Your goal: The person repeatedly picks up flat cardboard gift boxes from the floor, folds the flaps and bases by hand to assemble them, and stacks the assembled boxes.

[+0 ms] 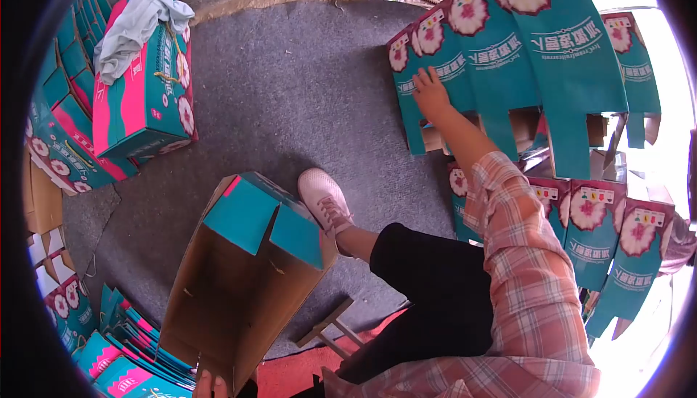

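My left hand (210, 385) is at the bottom edge, partly cut off, with its fingertips over the rim of an opened cardboard box (239, 289). The box is brown inside, with teal end flaps (243, 213), and stands tilted beside my foot. At the upper right, my right hand (432, 97) reaches out with fingers extended against the leftmost of the teal printed cartons (454, 82). These cartons stand side by side in a row, showing purple-and-white pictures and white lettering. Their lower flaps hang open.
More teal cartons (592, 231) stand below that row. At the upper left, a grey cloth (141, 31) lies on a closed teal-and-pink box (156, 86). Flattened cartons (134, 347) are stacked at the lower left. A small stool (327, 329) and red mat (298, 376) are near my legs.
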Tool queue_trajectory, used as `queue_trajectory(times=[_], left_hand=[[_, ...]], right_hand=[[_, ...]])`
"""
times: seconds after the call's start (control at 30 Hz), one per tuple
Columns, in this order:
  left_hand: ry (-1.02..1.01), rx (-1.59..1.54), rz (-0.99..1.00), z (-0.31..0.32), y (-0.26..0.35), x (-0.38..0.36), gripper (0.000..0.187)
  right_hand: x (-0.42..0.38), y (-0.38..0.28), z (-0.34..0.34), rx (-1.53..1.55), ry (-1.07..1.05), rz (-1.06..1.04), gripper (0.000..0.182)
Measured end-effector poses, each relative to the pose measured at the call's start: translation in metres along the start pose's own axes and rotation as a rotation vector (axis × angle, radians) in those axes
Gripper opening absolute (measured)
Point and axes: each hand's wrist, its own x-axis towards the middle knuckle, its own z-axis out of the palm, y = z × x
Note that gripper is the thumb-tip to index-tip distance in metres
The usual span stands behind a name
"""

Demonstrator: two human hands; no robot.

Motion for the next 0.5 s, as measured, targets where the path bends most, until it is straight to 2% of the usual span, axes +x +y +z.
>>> queue_trajectory(times=[0.23, 0.3, 0.5], left_hand=[[-0.008, 0.03, -0.017, 0.007, 0.009, 0.008, 0.047], [-0.015, 0.028, 0.035, 0.01, 0.007, 0.009, 0.047], [-0.023, 0.067, 0.03, 0.008, 0.012, -0.003, 0.046]], right_hand=[[-0.003, 0.022, 0.03, -0.026, -0.022, 0.182, 0.03], [-0.007, 0.022, 0.037, -0.046, -0.051, 0.206, 0.03], [-0.03, 0.015, 0.014, -0.012, -0.053, 0.103, 0.029]])
